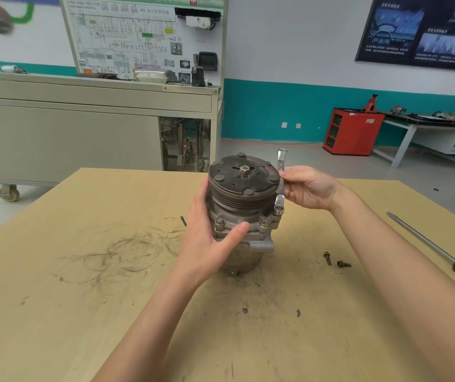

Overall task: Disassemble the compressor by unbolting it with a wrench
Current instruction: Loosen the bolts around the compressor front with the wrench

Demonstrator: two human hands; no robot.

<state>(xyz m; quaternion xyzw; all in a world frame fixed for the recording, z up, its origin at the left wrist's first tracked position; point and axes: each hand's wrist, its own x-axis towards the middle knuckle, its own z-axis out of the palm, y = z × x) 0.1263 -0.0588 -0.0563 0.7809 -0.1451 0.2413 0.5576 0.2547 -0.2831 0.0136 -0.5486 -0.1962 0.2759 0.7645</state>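
So the compressor point(241, 213) stands on end about mid-worktop, a bit toward the far edge, with the pulley and its centre nut point(244, 170) facing up. The left hand point(210, 244) is wrapped round its left side. The thumb lies across the front of the flange, between two flange bolts point(219, 222), and the fingers curl behind the pulley.

The right hand point(307, 187) pinches the wrench point(280, 183) by its shank, just beside the pulley's right rim. The wrench stands nearly upright. Its lower ring end sits down on a bolt at the right side of the flange and the other end sticks up above the pulley. The hands are apart, one on each side of the compressor.

Two loose bolts point(327, 258) lie on the worktop point(331, 340) near the compressor's base on the right, close together but not touching. Further out, along the right edge, there's a long screwdriver point(435, 250) with a red and black handle, lying at a slant. The left half of the worktop has dark swirly scuffs point(127, 252).

Past the far edge there's a grey cart point(83, 128) with a wiring-diagram board on top. A red cabinet point(353, 132) sits on the floor by the teal-striped wall.
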